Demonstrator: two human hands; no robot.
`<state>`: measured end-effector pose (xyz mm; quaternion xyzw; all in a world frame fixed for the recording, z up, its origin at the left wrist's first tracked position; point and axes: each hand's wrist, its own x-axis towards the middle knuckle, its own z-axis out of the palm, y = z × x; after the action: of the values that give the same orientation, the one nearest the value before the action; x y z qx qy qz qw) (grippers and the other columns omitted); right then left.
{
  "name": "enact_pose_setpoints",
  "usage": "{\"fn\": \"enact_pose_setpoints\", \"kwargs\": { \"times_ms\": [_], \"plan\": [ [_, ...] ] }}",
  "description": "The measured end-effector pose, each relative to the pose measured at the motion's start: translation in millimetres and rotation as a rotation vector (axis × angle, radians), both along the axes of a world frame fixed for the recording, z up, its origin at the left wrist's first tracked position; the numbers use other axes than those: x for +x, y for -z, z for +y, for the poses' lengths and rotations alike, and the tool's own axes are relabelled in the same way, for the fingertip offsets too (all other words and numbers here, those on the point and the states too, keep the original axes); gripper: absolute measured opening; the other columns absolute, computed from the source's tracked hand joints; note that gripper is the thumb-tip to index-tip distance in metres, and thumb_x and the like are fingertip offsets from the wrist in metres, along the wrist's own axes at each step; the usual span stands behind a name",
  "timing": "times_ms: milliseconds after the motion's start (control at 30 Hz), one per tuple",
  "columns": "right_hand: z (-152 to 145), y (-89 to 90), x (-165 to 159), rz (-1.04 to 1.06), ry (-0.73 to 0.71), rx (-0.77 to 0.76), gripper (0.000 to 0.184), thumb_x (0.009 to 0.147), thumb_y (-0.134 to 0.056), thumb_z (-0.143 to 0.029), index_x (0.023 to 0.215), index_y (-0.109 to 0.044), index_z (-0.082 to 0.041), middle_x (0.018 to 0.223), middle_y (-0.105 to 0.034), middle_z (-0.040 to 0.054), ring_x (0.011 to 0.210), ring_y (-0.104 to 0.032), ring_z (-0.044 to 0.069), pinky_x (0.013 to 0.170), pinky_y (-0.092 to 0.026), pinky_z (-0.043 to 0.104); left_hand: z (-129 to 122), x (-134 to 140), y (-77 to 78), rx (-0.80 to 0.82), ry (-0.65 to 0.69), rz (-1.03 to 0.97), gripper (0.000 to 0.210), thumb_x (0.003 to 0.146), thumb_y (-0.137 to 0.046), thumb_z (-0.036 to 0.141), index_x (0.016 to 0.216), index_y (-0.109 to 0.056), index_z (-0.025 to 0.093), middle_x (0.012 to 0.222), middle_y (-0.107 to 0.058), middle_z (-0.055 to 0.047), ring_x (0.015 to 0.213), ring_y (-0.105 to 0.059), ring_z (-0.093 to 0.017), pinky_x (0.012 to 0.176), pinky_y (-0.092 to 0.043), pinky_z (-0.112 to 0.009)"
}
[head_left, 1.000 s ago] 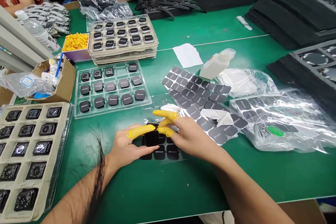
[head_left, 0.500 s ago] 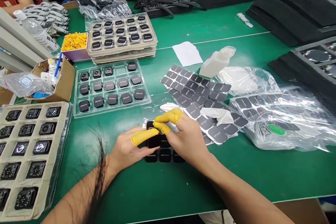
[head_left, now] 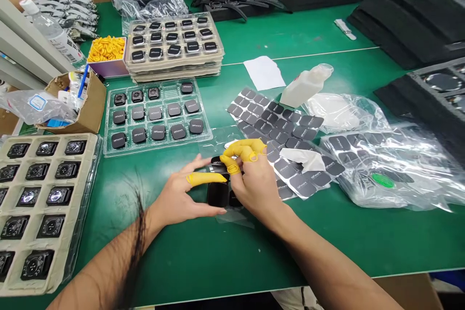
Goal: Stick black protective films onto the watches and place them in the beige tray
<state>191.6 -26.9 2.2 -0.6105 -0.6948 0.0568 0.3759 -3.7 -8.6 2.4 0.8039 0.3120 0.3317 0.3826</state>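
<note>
partly covered, the black square [head_left: 218,195] sits just below mid-frame, grasped by the left hand [head_left: 177,201]; whether the curled right hand [head_left: 256,181] holds anything, i can't tell. the earlier row of squares below no longer shows.

Forearms [head_left: 121,247] angle inward from either side.
The left hand [head_left: 177,198] holds thumb and forefinger apart; just beside it, the right hand [head_left: 257,184] curls, fingers [head_left: 244,148] bent.
</note>
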Motion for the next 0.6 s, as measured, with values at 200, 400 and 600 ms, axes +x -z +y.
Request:
{"fn": "enact_pose_setpoints", "kwargs": {
  "times_ms": [200, 400, 600],
  "plan": [
    [8, -13.4, -1, 0.308, 0.098, 0.011, 0.006, 0.095, -0.055, -0.022, 0.091, -0.058, -0.025, 0.098, -0.067, 0.0078, 0.099, -0.062, 0.026, 0.089, -0.051, 0.047, -4, 4, -4.2, -0.209, -0.061, 0.143, 0.05, 0.067, -0.089, 0.04, 0.113, -0.076, 0.024, 0.097, -0.082, -0.002, 0.083, -0.077, -0.022, 0.093, -0.06, -0.037],
    [5, -36.1, 28, 0.783, -0.231, -0.542, 0.017, 0.086, -0.072, -0.039, 0.086, -0.067, -0.022, 0.085, -0.068, 0.0033, 0.076, -0.065, 0.018, 0.069, -0.055, 0.034, -3, 5, 6.2, -0.375, -0.202, 0.082, 0.05, 0.073, -0.085, 0.034, 0.121, -0.074, 0.023, 0.107, -0.08, -0.004, 0.096, -0.076, -0.024, 0.094, -0.061, -0.036],
    [4, -30.7, 20, 0.896, -0.222, -0.82, 0.032, 0.075, -0.082, -0.048, 0.086, -0.072, -0.019, 0.085, -0.071, 0.0036, 0.077, -0.065, 0.018, 0.076, -0.055, 0.034, -1, 4, 8.8, -0.4, -0.183, 0.08, 0.053, 0.073, -0.085, 0.033, 0.123, -0.072, 0.024, 0.112, -0.079, -0.003, 0.101, -0.075, -0.025, 0.098, -0.06, -0.036]
  ]
}}
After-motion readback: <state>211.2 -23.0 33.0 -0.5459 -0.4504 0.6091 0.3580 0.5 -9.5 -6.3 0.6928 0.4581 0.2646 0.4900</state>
